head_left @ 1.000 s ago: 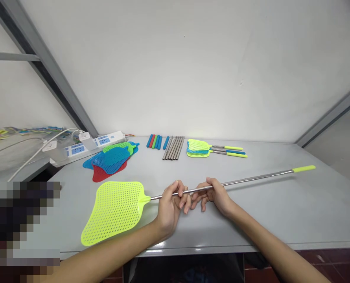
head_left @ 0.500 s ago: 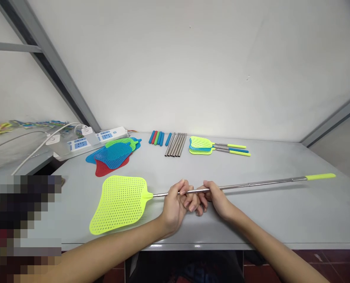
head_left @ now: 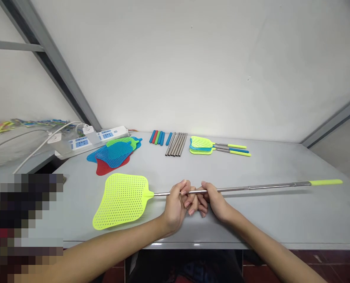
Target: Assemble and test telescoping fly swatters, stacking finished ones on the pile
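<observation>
L hand (head_left: 172, 207) & R hand (head_left: 218, 200) pinch steel shaft (head_left: 251, 188) of yellow fly swatter (head_left: 175, 193) close together (mesh head (head_left: 120, 201) lies on bench (head_left: 295, 216), taking its weight).

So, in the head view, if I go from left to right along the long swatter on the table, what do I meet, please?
Yellow mesh head, left hand, right hand, steel shaft, yellow grip.

bare slim left forearm (head_left: 110, 251), bare slim right forearm (head_left: 269, 251), bare left hand (head_left: 173, 208), bare right hand (head_left: 218, 201), thin fingers (head_left: 194, 204)
</observation>
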The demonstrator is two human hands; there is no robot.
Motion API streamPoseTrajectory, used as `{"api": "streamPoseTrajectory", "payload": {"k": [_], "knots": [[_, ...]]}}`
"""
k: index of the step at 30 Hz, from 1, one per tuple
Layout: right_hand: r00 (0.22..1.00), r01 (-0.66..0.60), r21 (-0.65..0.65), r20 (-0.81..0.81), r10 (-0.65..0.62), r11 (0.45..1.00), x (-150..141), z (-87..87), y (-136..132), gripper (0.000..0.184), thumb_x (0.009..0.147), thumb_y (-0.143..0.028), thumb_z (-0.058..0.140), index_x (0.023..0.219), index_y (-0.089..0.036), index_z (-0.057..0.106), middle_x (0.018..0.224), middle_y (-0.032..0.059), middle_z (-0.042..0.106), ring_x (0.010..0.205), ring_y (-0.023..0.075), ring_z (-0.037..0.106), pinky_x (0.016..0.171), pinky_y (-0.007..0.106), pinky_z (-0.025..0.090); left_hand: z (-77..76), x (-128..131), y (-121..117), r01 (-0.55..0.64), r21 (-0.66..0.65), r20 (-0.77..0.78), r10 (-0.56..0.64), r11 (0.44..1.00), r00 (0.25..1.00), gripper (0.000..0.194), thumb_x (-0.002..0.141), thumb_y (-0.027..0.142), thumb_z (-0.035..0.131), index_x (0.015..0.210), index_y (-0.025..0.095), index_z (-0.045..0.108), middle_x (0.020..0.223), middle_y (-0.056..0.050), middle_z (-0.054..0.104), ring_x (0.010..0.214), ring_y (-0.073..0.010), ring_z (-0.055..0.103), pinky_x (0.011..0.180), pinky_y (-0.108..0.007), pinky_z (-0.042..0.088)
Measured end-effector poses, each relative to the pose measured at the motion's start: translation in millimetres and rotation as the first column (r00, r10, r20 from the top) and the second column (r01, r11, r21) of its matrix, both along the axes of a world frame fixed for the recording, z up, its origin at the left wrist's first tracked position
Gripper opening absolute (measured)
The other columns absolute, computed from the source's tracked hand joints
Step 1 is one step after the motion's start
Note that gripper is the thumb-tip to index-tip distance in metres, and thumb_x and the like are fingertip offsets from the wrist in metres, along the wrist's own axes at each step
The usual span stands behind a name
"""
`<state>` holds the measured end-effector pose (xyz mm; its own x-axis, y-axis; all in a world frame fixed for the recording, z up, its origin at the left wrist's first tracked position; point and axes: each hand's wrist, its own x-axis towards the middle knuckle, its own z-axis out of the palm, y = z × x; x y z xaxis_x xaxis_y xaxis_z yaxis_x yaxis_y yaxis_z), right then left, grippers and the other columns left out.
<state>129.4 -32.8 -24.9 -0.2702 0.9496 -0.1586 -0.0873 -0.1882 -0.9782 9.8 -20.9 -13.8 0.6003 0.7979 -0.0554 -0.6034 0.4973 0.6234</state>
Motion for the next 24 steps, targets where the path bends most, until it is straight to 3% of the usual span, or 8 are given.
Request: {"api": "streamPoseTrajectory", "payload": {"k": [5,19,24], "knots": [[0.999,0.041,-0.04,0.036,-0.039,0.998,-2,-2.7,0,0.049,0.081,-0.043,0.02,0.039,-0.019,0.032,0.032,-0.0046,0.026,0.032,0.0087,0.032,0.04,0.023,0.028,0.2,1,1,-0.006,0.006,-0.072,0.007,1.0,0.997,0.031,0.077,0.035,0.033,0.052,0.018,0.025,0.036,0.009,0.026,0.025,-0.0051,0.022,0.038,-0.022,0.035],[0.994,0.019,-0.046,-0.104,-0.024,0.999,2,-1.8,9,0.045,0.08,-0.04,0.025,0.042,-0.018,0.033,0.035,-0.0051,0.027,0.03,0.0073,0.032,0.035,0.022,0.021,7.2,2,6,-0.054,0.102,-0.156,0.069,0.993,0.985,0.033,0.082,0.035,0.028,0.054,0.018,0.029,0.036,0.007,0.028,0.031,-0.0077,0.031,0.042,-0.02,0.029],[0.97,0.151,-0.039,-0.184,-0.156,0.988,4,10.1,9,0.038,0.076,-0.034,0.041,0.045,-0.018,0.025,0.039,-0.0076,0.019,0.031,0.0048,0.024,0.037,0.022,0.015,9.0,0,12,-0.146,0.1,-0.19,0.163,0.984,0.968,0.035,0.081,0.037,0.032,0.052,0.017,0.033,0.039,0.007,0.025,0.033,-0.0059,0.027,0.04,-0.02,0.022]]}}
